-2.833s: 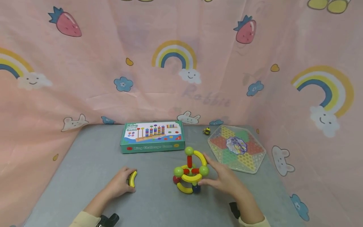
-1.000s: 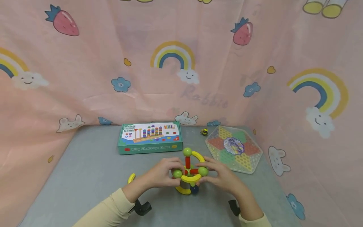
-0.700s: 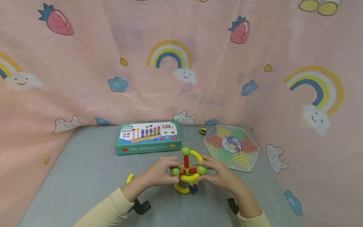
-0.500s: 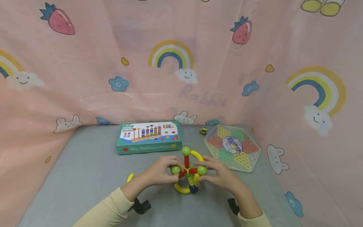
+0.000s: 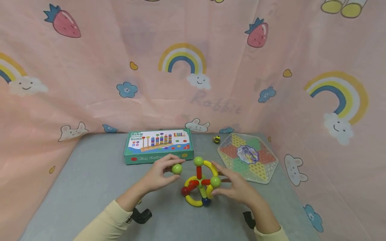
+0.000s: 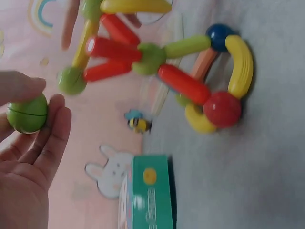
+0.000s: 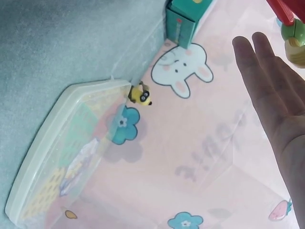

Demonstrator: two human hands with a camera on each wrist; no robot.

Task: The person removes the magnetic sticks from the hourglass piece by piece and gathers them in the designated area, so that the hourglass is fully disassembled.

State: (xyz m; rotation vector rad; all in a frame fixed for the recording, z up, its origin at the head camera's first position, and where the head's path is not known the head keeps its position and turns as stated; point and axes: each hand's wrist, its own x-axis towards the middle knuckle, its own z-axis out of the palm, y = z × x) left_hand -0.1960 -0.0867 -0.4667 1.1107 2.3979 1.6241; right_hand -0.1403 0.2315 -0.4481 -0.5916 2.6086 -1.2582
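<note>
Green sides are shown by the Ring Challenge Game box (image 5: 158,144), laid at ten o'clock from the ball-and-rod structure (image 5: 201,182) on the grey worktop (image 5: 90,184); in the head view its front edge is partly covered by the left hand (image 5: 156,174). Between that hand's thumb and fingers, also toward ten o'clock but closer in, a loose green ball (image 5: 177,169) is pinched, raised above the worktop and held apart from the structure. Next, the structure itself is stood upright. A red ball (image 5: 185,191) is set at its eight o'clock, a dark blue ball (image 5: 206,202) between five and six, a green top ball (image 5: 198,161) at twelve and a green side ball (image 5: 215,181) at three, with yellow curved pieces (image 5: 194,202) fitted among them; toward nine o'clock a red rod (image 6: 112,47) is seen with a bare end. At one o'clock, well behind, a small bee figure (image 5: 216,139) is placed. At three o'clock the right hand (image 5: 236,189) is held beside the structure, its fingers straight and unclenched around the side ball; whether anything is touched by them cannot be told. At two o'clock a translucent game board (image 5: 248,154) is laid flat, patterned in red, green and yellow.
</note>
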